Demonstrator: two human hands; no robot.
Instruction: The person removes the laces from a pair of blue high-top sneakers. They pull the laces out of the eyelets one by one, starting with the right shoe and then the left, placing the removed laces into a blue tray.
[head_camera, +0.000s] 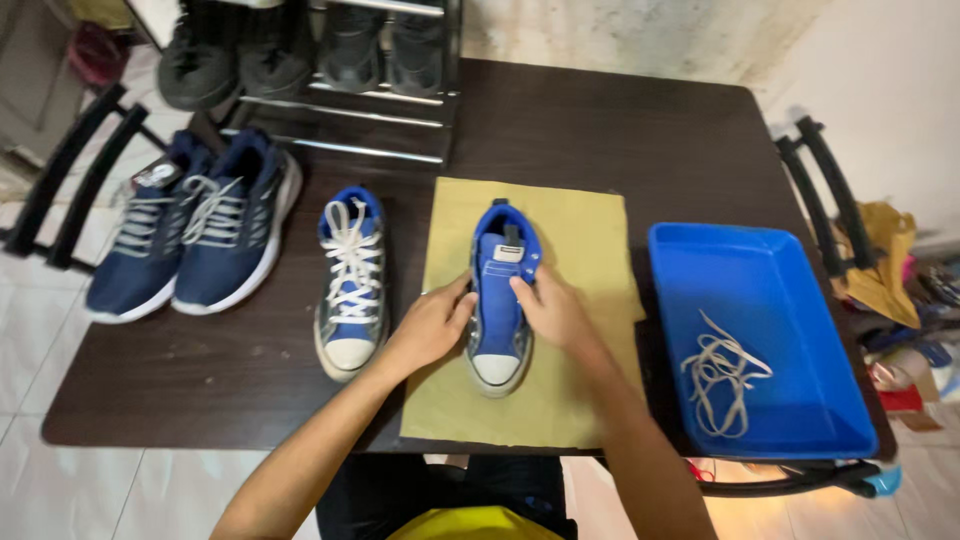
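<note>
While both hands grasp it | unlaced blue sneaker | toe toward the person, lengthwise front-to-back

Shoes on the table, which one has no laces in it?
The blue canvas sneaker on the tan paper, held by both hands. The matching sneaker beside it and the navy running shoes are laced.

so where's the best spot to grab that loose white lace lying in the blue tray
Best taken from straight above, pinching the loose white shoelace where its strands bunch and cross in the middle of the tangle. It lies flat on the floor of the blue plastic tray, whose raised walls block a sideways approach. The right hand is nearer, though it now rests on the laceless blue canvas sneaker.
</note>
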